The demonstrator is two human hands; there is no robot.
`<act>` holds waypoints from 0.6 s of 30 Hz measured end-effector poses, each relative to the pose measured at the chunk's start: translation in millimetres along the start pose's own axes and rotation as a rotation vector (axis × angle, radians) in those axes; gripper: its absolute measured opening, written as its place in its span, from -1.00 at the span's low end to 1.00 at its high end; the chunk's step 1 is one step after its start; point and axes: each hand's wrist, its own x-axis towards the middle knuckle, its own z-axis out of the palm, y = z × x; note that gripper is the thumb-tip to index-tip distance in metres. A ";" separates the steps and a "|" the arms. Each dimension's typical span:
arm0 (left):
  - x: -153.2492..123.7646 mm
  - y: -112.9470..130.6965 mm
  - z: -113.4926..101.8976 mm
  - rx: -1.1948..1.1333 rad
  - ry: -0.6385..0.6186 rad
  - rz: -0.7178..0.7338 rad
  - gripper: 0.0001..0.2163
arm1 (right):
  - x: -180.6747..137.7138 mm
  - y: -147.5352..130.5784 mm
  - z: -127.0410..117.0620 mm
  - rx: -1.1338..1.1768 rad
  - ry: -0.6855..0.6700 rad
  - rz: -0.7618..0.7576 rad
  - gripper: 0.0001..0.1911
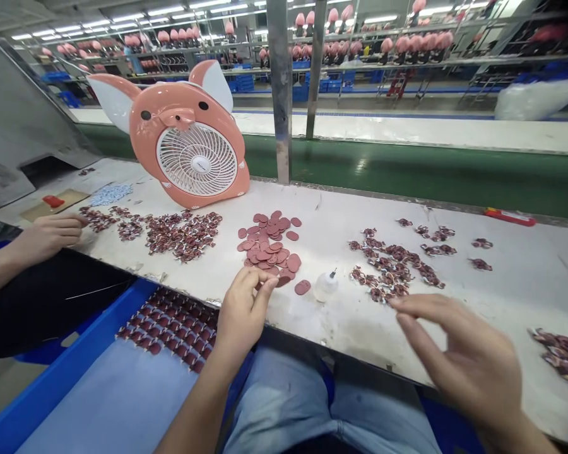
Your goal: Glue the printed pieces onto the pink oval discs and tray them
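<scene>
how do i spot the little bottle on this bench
Start at the pink pig-shaped fan on the white bench. In front of it lies a pile of flat reddish discs; just right of the pile's near edge sits the bottle. It alone is clear and rounded, with a thin dark nozzle.

Bright, even light falls from the ceiling tubes (pixel 127 17) at 12 o'clock. Shadows are soft. The green surface (pixel 407 170) has glare. The right hand (pixel 468 359), at 5 o'clock, is blurred; edges bend.
</scene>
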 end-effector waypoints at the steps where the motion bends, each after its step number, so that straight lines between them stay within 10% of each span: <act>1: -7.5 8.1 -3.5 -0.086 -0.041 -0.039 -0.74 | -3.6 -12.8 6.5 0.110 -0.050 0.017 -0.85; 13: -88.6 36.3 16.3 -1.507 -0.734 -0.732 -0.54 | 4.2 -50.2 30.3 0.780 -0.671 0.247 -0.92; 18: -104.2 28.4 39.7 -1.669 -0.741 -0.820 -0.59 | -7.6 -57.4 31.0 0.754 -0.799 0.226 -0.86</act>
